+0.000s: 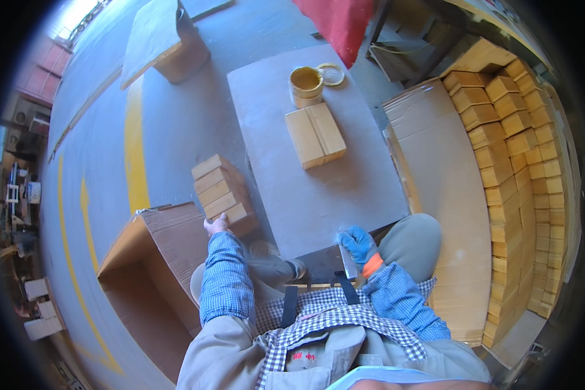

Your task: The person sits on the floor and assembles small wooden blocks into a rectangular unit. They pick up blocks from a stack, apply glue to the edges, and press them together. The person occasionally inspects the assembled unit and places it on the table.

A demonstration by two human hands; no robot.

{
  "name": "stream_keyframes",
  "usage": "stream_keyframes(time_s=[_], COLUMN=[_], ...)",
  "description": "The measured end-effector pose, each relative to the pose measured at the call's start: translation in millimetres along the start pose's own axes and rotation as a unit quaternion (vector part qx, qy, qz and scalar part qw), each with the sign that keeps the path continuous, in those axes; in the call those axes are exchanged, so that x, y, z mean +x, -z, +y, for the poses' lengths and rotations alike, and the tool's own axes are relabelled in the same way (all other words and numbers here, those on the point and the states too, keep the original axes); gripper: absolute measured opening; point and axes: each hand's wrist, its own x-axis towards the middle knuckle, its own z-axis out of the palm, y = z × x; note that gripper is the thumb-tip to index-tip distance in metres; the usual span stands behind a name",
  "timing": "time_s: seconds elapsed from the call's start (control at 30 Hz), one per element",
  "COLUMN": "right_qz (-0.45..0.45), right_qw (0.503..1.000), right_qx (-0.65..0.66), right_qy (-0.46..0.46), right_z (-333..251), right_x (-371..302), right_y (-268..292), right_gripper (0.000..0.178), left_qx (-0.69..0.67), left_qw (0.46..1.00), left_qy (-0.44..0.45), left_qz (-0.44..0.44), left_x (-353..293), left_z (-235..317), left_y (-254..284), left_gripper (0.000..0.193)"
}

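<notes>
My left hand (pixel 217 224), bare, is closed on the near end of a row of several wooden blocks (pixel 216 187), left of the table. The thumb lies over the nearest block; the other fingers are mostly hidden. My right hand (pixel 358 244), in a blue glove, is closed around a scraper with a flat pale blade (pixel 348 262) pointing down, by the table's near edge. On the grey table (pixel 318 201), two wooden blocks (pixel 315 135) lie side by side. Behind them stands an open can (pixel 306 86) of yellow-brown paste, its lid (pixel 331 74) beside it.
An open cardboard box (pixel 155 273) stands at my left. To my right, a large carton (pixel 445 169) holds many stacked wooden blocks (pixel 500 175). A pale board on a round support (pixel 153 42) stands far left, and red cloth (pixel 339 26) hangs beyond the table.
</notes>
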Motion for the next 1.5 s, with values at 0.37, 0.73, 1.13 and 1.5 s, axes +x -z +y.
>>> stream_keyframes(time_s=[0.37, 0.73, 1.13, 1.5], right_qz=[0.003, -0.005, 0.088, 0.123], right_qw=[0.995, 0.986, 0.991, 0.988], right_qx=[0.089, 0.166, 0.104, -0.073], right_qy=[-0.037, -0.02, 0.017, 0.061], right_z=[-18, -1, -16, -26], right_x=[-7, -8, -2, 7], right_y=[-2, 9, 3, 5], right_gripper=[0.014, 0.014, 0.016, 0.028], left_qx=[0.172, 0.244, 0.442, 0.262], left_qw=[0.802, 0.836, 0.684, 0.755], left_qy=[-0.525, -0.386, -0.527, -0.54], left_qz=[-0.226, -0.305, -0.245, -0.265], left_x=[-313, -322, -387, -347], left_z=[129, 110, 51, 51], left_y=[-140, -72, -1, -48], left_gripper=[0.098, 0.074, 0.049, 0.045])
